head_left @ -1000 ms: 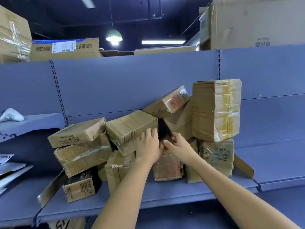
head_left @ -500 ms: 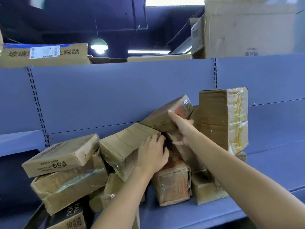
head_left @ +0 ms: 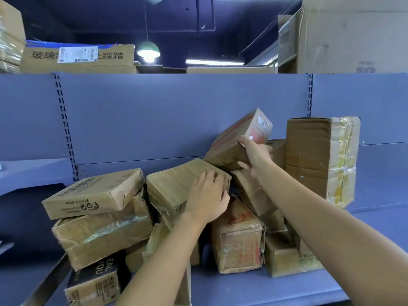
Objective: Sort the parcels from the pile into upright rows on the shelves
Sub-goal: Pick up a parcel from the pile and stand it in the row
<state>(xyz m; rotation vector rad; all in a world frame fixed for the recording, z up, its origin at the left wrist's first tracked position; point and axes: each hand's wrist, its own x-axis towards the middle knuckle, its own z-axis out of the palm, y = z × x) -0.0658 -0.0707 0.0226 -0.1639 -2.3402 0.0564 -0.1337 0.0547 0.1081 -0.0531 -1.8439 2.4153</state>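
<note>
CHANGE: right hand (head_left: 256, 155) moves up, now grips tilted red-labelled parcel (head_left: 231, 142) | left hand (head_left: 207, 197) still holds taped parcel (head_left: 174, 184) just below-left of it | MEANING: that parcel likely leaves pile (head_left: 101, 230) first

There is only one view, from a wide-angle camera on the person's head. It faces straight forward to the back panel (head_left: 176, 115) of the blue shelf (head_left: 242, 288), near the pile of parcels (head_left: 99, 235). At the top edge it also takes in the ceiling lamp (head_left: 148, 51).
</note>
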